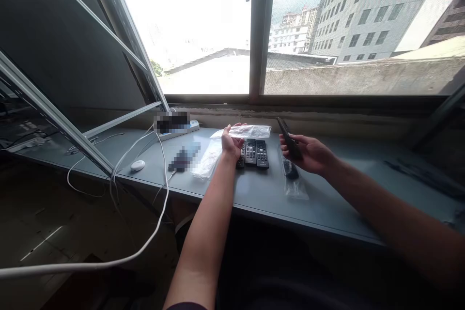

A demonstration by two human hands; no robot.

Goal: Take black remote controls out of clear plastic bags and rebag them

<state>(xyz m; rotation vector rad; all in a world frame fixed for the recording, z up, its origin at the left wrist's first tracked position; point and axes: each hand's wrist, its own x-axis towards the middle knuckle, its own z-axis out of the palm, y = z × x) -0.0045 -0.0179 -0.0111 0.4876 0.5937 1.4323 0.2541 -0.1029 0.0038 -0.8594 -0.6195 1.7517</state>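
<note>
Plainly, I see the right hand (pixel 310 153) clamped on a black remote control (pixel 288 138) above the tabletop (pixel 250 191). The left hand (pixel 232 143) grips a clear bag (pixel 254 131) and partly hides the leftmost lying remote (pixel 240 160) — while inside the plastic sleeve (pixel 297 191) below the right hand, I can't identify the dark item (pixel 290 170).

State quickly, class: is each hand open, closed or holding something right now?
Left hand: holding a clear plastic bag.
Right hand: holding a dark remote control.

Dark remote (pixel 289 140), clear bag (pixel 252 131).
Remote slim, tilted, in your right hand (pixel 311 153); bag thin, in your left hand (pixel 231 144).
</note>
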